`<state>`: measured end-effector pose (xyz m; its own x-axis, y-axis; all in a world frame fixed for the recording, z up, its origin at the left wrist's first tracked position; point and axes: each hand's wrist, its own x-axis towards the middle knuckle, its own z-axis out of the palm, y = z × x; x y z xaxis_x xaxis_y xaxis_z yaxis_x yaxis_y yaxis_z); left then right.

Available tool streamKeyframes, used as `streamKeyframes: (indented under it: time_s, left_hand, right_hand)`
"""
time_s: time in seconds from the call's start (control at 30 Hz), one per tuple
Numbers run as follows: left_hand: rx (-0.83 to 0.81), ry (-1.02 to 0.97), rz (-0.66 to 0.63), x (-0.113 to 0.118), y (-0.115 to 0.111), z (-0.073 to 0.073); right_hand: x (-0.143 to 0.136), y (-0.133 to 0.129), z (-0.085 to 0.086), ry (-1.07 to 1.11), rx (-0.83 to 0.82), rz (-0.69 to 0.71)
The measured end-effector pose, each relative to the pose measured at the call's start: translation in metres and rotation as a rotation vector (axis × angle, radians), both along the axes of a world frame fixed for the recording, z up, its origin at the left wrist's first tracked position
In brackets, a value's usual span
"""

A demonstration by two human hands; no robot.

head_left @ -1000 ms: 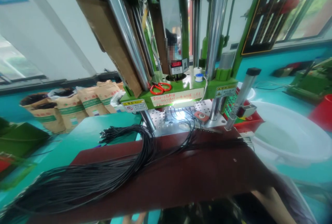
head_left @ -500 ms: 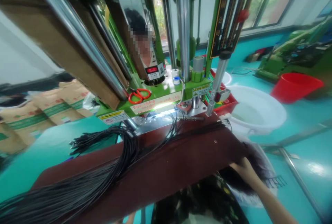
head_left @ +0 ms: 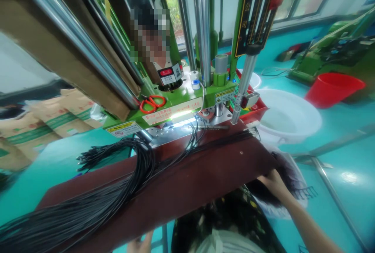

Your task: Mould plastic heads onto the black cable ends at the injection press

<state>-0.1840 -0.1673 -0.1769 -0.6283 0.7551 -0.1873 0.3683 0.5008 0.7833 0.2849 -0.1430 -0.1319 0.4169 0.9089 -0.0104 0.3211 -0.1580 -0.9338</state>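
A dark reddish-brown board lies in front of the green machine. My right hand is closed around the board's near right corner, its fingertips partly hidden by the edge. Below the near left edge shows part of my left hand; the board covers its fingertips, so its grip cannot be made out. A large bundle of black cables spreads over the left of the board and curls back in a loop. Thinner black cables stretch to the right, their light-tipped ends near the far right edge.
Orange-handled scissors and a blue-and-white tape roll rest on the machine. Right of it are a red bin, a white tub and a red bucket. A lined container of dark cables stands below my right arm. Paper sacks stand left.
The view has shifted slightly, so the machine and board sit a little higher and further left. More of my left hand shows below the board. My right hand stays at the corner.
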Motion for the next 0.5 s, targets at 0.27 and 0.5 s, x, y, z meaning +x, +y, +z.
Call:
streamKeyframes:
  time_s: [0.27, 0.5]
  left_hand:
    - [0.022, -0.051, 0.011, -0.0042, -0.0023, -0.0094]
    - [0.023, -0.031, -0.046, 0.003, 0.001, -0.0016]
  right_hand:
    - [0.0049, 0.0036, -0.0058, -0.029, 0.023, 0.023]
    - [-0.0026, 0.0019, -0.0025, -0.137, 0.07, 0.032]
